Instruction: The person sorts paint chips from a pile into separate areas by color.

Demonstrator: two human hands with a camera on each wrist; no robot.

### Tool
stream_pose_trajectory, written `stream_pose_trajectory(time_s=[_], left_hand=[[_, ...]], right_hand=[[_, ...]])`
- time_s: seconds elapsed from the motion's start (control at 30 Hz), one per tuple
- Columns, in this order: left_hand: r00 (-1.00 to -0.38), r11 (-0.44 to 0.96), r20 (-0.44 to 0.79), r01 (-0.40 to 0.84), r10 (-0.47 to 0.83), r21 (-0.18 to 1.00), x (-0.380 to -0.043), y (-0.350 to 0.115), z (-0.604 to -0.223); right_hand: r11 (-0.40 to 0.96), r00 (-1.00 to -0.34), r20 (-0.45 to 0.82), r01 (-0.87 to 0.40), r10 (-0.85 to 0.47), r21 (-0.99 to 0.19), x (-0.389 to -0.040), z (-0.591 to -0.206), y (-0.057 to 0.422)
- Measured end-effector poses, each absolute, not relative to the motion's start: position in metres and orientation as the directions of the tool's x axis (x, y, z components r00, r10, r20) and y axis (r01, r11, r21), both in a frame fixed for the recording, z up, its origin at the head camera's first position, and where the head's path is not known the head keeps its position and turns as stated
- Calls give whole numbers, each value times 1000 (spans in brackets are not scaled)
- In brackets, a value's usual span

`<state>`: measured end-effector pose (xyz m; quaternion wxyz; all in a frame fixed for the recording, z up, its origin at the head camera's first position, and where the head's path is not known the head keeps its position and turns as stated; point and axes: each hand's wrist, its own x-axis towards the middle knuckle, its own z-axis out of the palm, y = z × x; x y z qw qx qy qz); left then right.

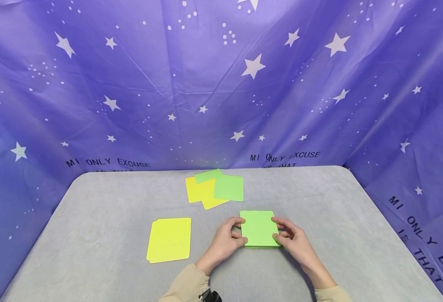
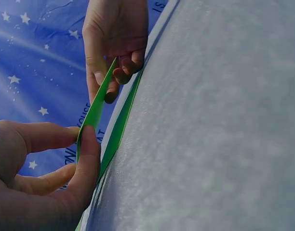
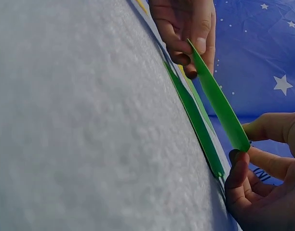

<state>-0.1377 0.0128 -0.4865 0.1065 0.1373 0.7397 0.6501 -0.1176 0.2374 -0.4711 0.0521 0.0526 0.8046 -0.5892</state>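
A light green square card point(image 1: 259, 228) with rounded corners is held between both hands. My left hand point(image 1: 226, 240) pinches its left edge between thumb and fingers. On the opposite edge, my right hand point(image 1: 294, 240) grips it the same way. Both wrist views show this card point(image 3: 220, 101) raised and tilted above the table. Beneath it, another green card point(image 2: 121, 126) lies flat on the grey surface, mostly hidden from the head view. To the left of my hands sits a small stack of yellow cards point(image 1: 169, 240), its edges slightly out of line.
Toward the back of the grey table point(image 1: 104, 209), yellow cards point(image 1: 199, 191) and green cards point(image 1: 229, 187) overlap in a loose pile. A purple star-printed curtain point(image 1: 206, 84) hangs behind the table and along its sides. A dark watch point(image 1: 210, 296) is on the left wrist.
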Motion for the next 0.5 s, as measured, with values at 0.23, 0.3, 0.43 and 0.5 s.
stream_pose_trajectory(time_s=[0.23, 0.3, 0.43, 0.5], left_hand=[[-935, 129, 2, 51, 355, 990, -134, 13, -485], [-932, 116, 1, 47, 362, 992, -133, 12, -485], [-932, 140, 23, 79, 361, 987, -132, 8, -485], [-934, 179, 38, 108, 355, 978, -132, 5, -485]], right_hand=[[314, -992, -127, 125, 13, -941, -117, -470, 239], [324, -993, -114, 111, 11, -939, -118, -470, 239], [386, -997, -76, 82, 32, -919, -118, -469, 239], [412, -997, -67, 80, 45, -908, -118, -469, 239]])
